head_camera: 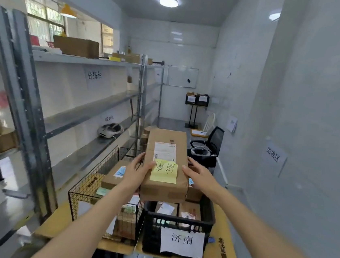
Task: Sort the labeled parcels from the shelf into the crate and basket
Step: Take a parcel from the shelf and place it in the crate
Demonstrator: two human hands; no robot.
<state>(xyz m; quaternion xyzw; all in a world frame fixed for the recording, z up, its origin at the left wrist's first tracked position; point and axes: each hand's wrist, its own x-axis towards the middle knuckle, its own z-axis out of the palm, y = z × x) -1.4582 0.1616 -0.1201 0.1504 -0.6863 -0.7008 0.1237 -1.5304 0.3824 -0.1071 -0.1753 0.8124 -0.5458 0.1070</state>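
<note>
I hold a long brown cardboard parcel (167,149) out in front of me, above the black plastic crate (177,227). It carries a white shipping label and a yellow handwritten note. My left hand (137,172) grips its left edge, thumb on top. My right hand (198,175) holds its right edge with the fingers lying along the side. The crate bears a white paper sign and holds several parcels. To its left stands a black wire basket (97,186), also with parcels inside. The metal shelf (87,106) runs along the left wall.
Crate and basket sit on flat yellow cardboard (220,251) on the floor. Boxes lie on the shelf's top level and at the far left. A white device rests on a lower shelf level. A black office chair (209,144) and a stand with bins are behind, by the right wall.
</note>
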